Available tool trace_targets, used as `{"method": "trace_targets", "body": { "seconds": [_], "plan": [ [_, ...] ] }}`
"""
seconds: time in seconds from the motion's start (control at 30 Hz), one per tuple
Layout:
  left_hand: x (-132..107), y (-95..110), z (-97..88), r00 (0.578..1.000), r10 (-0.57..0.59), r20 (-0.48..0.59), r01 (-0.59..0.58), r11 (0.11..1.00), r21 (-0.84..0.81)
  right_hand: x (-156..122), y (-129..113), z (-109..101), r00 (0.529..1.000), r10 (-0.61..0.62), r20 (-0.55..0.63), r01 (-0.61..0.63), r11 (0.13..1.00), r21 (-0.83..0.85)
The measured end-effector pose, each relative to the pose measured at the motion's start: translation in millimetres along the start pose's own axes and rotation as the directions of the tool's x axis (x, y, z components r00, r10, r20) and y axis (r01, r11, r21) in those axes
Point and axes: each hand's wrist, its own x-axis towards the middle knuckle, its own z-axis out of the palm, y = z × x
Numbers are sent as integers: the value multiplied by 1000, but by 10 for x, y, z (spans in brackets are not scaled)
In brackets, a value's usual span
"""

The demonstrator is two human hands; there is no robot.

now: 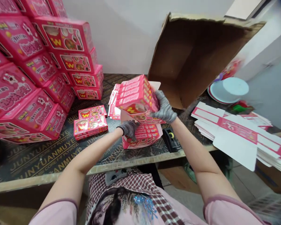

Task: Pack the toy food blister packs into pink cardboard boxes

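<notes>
One pink printed carton (137, 97), mid-frame, held between gloved right hand (164, 107), fingers spread on its side, and gloved left hand (128, 130), fingers pressed together below; made-up cartons (61, 40) stacked upper left, flat blanks (239, 134) remaining at right.

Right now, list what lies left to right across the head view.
stacked pink boxes → left hand → right hand → flat box blanks

workbench (35, 162): stacked cartons (37, 62) left | flat blanks (239, 134) right
</notes>
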Motion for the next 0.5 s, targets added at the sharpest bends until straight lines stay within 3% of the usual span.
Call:
{"method": "trace_targets", "body": {
  "seconds": [0.07, 0.23, 0.37, 0.5],
  "plan": [
    [-137, 34, 58, 998, 3, 70, -7, 999, 48, -113, 95, 90, 998, -61, 32, 66, 983, -172],
    [-543, -15, 271, 983, 47, 175, -54, 998, 37, -405, 69, 279, 965, -118, 234, 196, 918, -345],
    [-685, -15, 385, 992, 115, 52, -115, 993, -6, -528, 11, 313, 907, -94, 411, 287, 851, -440],
    [-955, 82, 313, 988, 102, -114, -97, 994, 51, -580, -17, 300, 871, -23, 492, 302, 813, -497]
  ]
}}
